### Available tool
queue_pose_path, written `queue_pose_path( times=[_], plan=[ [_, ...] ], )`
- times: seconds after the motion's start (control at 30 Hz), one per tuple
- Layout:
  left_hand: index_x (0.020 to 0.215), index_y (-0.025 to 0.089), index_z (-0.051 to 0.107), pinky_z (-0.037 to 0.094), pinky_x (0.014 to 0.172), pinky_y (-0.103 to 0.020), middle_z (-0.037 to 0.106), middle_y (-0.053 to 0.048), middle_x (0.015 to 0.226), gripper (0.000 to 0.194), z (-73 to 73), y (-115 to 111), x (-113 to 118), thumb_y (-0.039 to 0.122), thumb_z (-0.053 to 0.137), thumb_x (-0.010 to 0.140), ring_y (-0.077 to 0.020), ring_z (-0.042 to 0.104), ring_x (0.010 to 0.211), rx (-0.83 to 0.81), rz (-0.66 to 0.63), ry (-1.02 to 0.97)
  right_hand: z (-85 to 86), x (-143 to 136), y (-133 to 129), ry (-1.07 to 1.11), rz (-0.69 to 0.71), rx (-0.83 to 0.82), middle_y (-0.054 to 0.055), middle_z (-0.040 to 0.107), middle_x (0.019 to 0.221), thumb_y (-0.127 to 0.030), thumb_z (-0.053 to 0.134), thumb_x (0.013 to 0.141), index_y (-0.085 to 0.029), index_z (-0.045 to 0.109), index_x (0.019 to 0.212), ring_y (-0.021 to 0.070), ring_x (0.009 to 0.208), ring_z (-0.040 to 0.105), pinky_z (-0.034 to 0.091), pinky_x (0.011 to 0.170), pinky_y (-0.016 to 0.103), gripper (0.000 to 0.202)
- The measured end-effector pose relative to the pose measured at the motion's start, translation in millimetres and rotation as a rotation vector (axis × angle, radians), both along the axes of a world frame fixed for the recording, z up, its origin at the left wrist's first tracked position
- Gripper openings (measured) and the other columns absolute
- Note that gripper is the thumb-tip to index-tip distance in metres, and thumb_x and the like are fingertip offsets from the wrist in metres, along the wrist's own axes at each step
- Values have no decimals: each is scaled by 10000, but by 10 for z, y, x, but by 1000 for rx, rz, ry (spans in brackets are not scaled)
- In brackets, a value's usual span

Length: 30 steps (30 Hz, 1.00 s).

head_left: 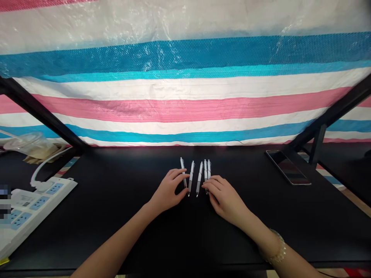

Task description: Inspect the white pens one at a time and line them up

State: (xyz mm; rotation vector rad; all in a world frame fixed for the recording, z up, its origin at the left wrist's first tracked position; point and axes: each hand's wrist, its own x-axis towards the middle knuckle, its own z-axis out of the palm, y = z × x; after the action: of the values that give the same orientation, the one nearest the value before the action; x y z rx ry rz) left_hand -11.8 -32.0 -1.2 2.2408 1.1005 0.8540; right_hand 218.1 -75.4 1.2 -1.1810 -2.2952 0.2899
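Observation:
Several white click pens with grey grips stand out against the black tabletop, lying side by side and pointing away from me. My left hand (173,187) is at the leftmost pen (182,164), thumb and fingers apart. Its fingertips lie over that pen and reach toward the second pen (191,173). A middle pen (199,179) lies untouched between my hands. My right hand (222,195) curls its fingers over the lower parts of two pens (207,170) lying close together at the right. Those fingers partly hide the two pens.
A phone (288,167) lies on the black table (249,166) at the right. A white power strip (37,208) with a plugged-in cable sits at the left edge, near a clear plastic cup (29,143). Black slanted frame bars and a striped sheet (185,88) stand behind.

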Motion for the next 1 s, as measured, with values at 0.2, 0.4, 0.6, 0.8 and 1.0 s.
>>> queue_pose_path(
  times=[0.2, 0.4, 0.6, 0.8, 1.0],
  plan=[
    [1281, 288, 532, 448, 956, -476, 593, -89, 1188, 576, -51, -52, 33, 253, 730, 742, -285, 511, 1111, 28, -149, 141, -91, 13, 24, -288, 65, 112, 113, 602, 1154, -77, 496, 810, -153, 595, 1083, 283, 1137, 479, 403, 949, 453, 300],
    [1229, 282, 581, 488, 887, -427, 524, -115, 1267, 425, -161, -39, 109, 313, 671, 814, -250, 567, 986, 116, -251, 191, -170, 2, 53, -336, 136, 202, 127, 623, 1077, -47, 488, 831, -127, 603, 1058, 266, 1075, 524, 452, 901, 435, 266],
    [1132, 250, 628, 485, 866, -420, 589, -112, 1168, 284, -249, -42, 204, 318, 616, 857, -259, 578, 981, 168, -225, 153, -146, 2, 93, -310, 173, 266, 95, 633, 986, -89, 491, 896, -148, 622, 938, 229, 1044, 537, 458, 913, 404, 150],
    [1094, 253, 632, 481, 868, -409, 606, -101, 1140, 228, -213, -31, 189, 297, 587, 875, -256, 578, 998, 143, -182, 134, -69, 11, 68, -277, 147, 330, 96, 612, 1083, -129, 442, 931, -160, 624, 866, 230, 1035, 522, 441, 887, 397, 196],
    [1088, 250, 636, 467, 893, -419, 608, -101, 1157, 254, -199, -40, 179, 279, 634, 836, -266, 571, 1025, 99, -180, 75, -107, -8, 55, -390, 190, 254, 80, 628, 975, -79, 454, 899, -169, 620, 921, 229, 1015, 522, 435, 900, 403, 189]
  ],
)
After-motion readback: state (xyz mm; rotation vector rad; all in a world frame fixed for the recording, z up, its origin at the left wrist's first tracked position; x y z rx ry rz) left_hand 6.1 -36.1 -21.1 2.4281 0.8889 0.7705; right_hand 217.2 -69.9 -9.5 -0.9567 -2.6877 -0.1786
